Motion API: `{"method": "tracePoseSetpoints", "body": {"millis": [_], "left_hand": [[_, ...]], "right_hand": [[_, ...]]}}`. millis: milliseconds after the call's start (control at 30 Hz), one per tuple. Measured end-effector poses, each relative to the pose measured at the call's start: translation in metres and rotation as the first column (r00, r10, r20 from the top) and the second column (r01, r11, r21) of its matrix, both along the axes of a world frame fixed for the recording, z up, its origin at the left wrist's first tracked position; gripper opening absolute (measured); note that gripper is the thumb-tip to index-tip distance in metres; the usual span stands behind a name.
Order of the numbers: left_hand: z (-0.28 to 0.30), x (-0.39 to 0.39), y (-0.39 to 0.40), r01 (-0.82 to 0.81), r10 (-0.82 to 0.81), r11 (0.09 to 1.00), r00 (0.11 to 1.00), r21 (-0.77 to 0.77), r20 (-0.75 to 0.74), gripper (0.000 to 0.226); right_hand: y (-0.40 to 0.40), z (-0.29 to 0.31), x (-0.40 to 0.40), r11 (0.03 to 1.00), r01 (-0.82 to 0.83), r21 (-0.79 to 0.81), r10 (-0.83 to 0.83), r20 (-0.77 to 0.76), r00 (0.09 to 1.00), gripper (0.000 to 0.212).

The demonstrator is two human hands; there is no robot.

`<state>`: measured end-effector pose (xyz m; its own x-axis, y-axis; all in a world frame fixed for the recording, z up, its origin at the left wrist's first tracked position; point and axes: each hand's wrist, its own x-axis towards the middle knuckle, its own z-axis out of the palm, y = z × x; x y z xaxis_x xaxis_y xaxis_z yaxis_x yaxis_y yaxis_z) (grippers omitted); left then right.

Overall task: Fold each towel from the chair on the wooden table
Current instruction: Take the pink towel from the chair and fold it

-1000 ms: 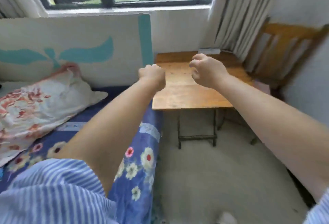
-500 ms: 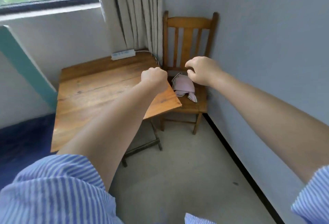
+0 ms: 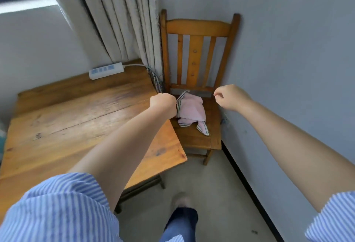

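A crumpled pink towel [image 3: 192, 110] with striped edges lies on the seat of a wooden chair [image 3: 197, 28] in the corner. The wooden table [image 3: 76, 116] stands left of the chair, its corner reaching over the seat's left side. My left hand [image 3: 163, 105] is curled into a fist over the table's right edge, right beside the towel's left edge, and holds nothing that I can see. My right hand [image 3: 230, 97] hovers above the seat's right side with fingers loosely curled and nothing in it.
A white power strip [image 3: 106, 69] lies at the table's far edge with its cable running toward the curtain [image 3: 119, 20]. A grey wall closes the right side behind the chair. My foot [image 3: 180, 201] stands on the grey floor in front of the chair.
The view has swung right from the bed to the table and chair and moved closer. Both hands have spread apart on either side of the towel, and the right hand's fingers have loosened.
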<state>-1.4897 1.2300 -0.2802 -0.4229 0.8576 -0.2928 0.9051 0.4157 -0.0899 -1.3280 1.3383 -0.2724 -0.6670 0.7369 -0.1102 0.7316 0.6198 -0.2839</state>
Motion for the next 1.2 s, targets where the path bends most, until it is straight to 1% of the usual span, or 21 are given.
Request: {"method": "tracePoseSetpoints", "body": {"millis": [100,300,433,533,667,767,833,900,967,1033,1067,1100,1133,1200], "left_hand": [[-0.021,-0.032,0.048,-0.044,0.045,0.999,0.998,-0.024,0.032,0.028],[-0.078,-0.053,0.115,-0.111,0.134,0.978,0.983,-0.176,0.125,0.027],[-0.121,-0.061,0.162,-0.248,0.290,0.938,0.944,-0.243,0.156,0.024],[-0.148,-0.062,0.172,-0.325,0.378,0.911,0.904,-0.254,0.201,0.025],[-0.199,-0.069,0.201,-0.373,0.452,0.878,0.853,-0.300,0.261,0.028],[-0.244,-0.074,0.217,-0.428,0.531,0.831,0.800,-0.355,0.280,0.029],[-0.276,-0.080,0.224,-0.497,0.622,0.773,0.718,-0.395,0.313,0.035],[-0.318,-0.084,0.234,-0.571,0.718,0.694,0.600,-0.438,0.354,0.046],[-0.349,-0.082,0.242,-0.626,0.797,0.604,0.458,-0.493,0.394,0.058],[-0.378,-0.077,0.248,-0.684,0.866,0.487,0.296,-0.543,0.403,0.069],[-0.390,-0.074,0.250,-0.717,0.885,0.428,0.209,-0.551,0.415,0.073],[-0.398,-0.072,0.250,-0.755,0.893,0.374,0.136,-0.539,0.430,0.075],[-0.408,-0.071,0.251,-0.790,0.891,0.334,0.086,-0.514,0.447,0.075],[-0.416,-0.071,0.251,-0.835,0.877,0.295,0.043,-0.464,0.479,0.065]], "right_hand": [[0.046,-0.023,-0.022,0.997,0.026,-0.066,-0.023,0.045,0.999,0.028],[0.118,-0.077,-0.043,0.979,0.045,-0.201,-0.013,0.158,0.987,0.028],[0.177,-0.124,-0.064,0.951,0.060,-0.304,0.008,0.215,0.976,0.027],[0.194,-0.154,-0.072,0.928,0.077,-0.366,0.017,0.246,0.969,0.029],[0.219,-0.218,-0.090,0.908,0.101,-0.407,0.014,0.272,0.962,0.027],[0.228,-0.266,-0.098,0.920,0.153,-0.362,-0.029,0.327,0.945,0.026],[0.233,-0.295,-0.104,0.932,0.195,-0.306,-0.080,0.353,0.932,0.027],[0.241,-0.331,-0.112,0.926,0.243,-0.289,-0.128,0.367,0.921,0.031],[0.244,-0.357,-0.116,0.898,0.304,-0.319,-0.170,0.386,0.907,0.040],[0.246,-0.382,-0.119,0.874,0.352,-0.335,-0.200,0.413,0.889,0.047],[0.247,-0.394,-0.121,0.858,0.376,-0.349,-0.217,0.415,0.883,0.044],[0.247,-0.402,-0.122,0.841,0.397,-0.368,-0.243,0.400,0.884,0.037],[0.248,-0.413,-0.123,0.813,0.424,-0.399,-0.271,0.384,0.883,0.030],[0.246,-0.423,-0.125,0.762,0.470,-0.446,-0.325,0.365,0.873,0.026]]}}
